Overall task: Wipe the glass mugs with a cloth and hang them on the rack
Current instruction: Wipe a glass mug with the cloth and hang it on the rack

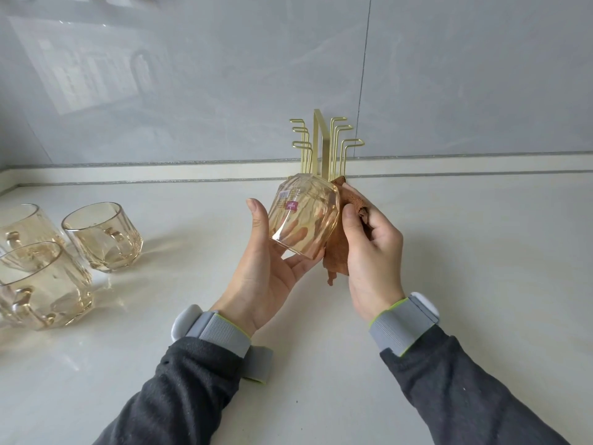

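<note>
A pale counter [449, 252] carries three amber glass mugs [102, 236] upright near its left edge, and a gold wire rack [321, 146], its prongs bare, at its back edge. Above the counter's middle, just in front of the rack, the left hand [266, 277] cradles a fourth mug [305, 216], tilted mouth-down toward the person, with thumb and curled fingers round its wall. The right hand [372, 252] grips a brown cloth [337, 258] and presses it to the mug's right side. Wiping of the first mug appears to be in hand; the next move likely calls for freeing the cloth and guiding the mug onto a prong.
</note>
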